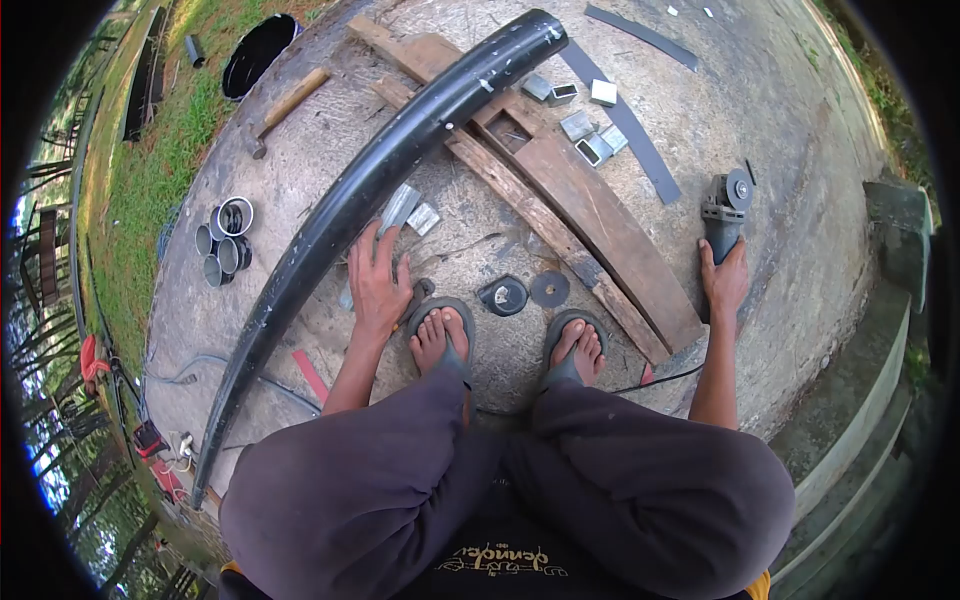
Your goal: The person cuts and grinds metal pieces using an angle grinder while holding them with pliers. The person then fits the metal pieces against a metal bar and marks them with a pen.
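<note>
My right hand (726,280) is wrapped round the dark body of an angle grinder (722,215); its disc points away from me, low over the concrete at the right. A long black pipe (350,190) lies slantwise from far centre to near left, its far part across wooden boards. My left hand (378,285) is beside the pipe, fingers stretched out and somewhat apart, holding nothing. Whether its fingertips touch the pipe, I cannot tell. Just beyond those fingers lie short pieces of square metal tube (402,208). Between my feet are a black tape-measure-like round thing (503,296) and a flat grey disc (550,289).
A thick board (600,235) with a square cutout lies beside a thin wooden strip (540,220). Cut metal tube pieces (590,148) and a flat dark strip (625,125) are behind. At left are a hammer (283,110), short pipe rings (236,217) and a cable (200,365).
</note>
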Demonstrator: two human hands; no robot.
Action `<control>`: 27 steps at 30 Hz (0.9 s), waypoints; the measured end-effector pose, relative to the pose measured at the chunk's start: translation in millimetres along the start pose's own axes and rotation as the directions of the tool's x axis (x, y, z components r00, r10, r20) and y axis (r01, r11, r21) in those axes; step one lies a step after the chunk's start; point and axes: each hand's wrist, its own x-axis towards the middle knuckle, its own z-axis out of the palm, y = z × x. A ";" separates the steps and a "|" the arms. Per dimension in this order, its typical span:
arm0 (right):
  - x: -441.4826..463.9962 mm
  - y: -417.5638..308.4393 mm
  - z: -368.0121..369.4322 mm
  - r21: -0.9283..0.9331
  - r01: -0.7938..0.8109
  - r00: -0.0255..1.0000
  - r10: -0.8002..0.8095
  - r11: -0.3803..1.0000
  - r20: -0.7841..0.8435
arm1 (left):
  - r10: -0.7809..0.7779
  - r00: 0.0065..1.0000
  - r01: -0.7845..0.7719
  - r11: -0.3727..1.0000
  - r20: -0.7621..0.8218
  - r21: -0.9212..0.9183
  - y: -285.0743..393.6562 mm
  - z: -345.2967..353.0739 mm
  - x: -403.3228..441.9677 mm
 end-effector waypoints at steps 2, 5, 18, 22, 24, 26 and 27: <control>3.1 10.2 6.1 -0.006 0.010 1.000 -0.010 1.000 0.022 | -0.031 0.999 0.031 0.999 0.007 0.015 -0.8 -1.6 -2.4; 2.8 14.9 5.3 0.011 0.016 0.999 -0.016 1.000 0.046 | 0.014 1.000 -0.014 0.999 -0.020 0.029 0.7 4.9 3.5; -29.3 29.8 11.1 0.135 0.035 0.998 -0.028 0.990 -0.053 | 0.170 0.982 -0.179 0.977 0.085 0.113 9.5 27.0 34.2; -34.6 25.3 10.9 0.137 0.051 0.989 -0.031 0.989 -0.147 | -0.007 0.997 0.004 0.999 0.073 0.047 5.6 26.7 23.0; -36.5 21.0 11.2 0.151 0.073 0.982 -0.044 0.986 -0.186 | -0.057 0.997 0.056 0.998 0.056 0.018 0.4 28.7 19.2; -39.0 17.7 10.4 0.161 0.098 0.972 -0.060 0.982 -0.225 | -0.010 0.999 0.009 0.999 0.041 0.036 -3.8 31.3 18.9; -39.6 15.5 10.4 0.167 0.113 0.967 -0.070 0.979 -0.246 | 0.013 0.999 -0.014 0.999 0.033 0.045 -5.8 33.1 20.1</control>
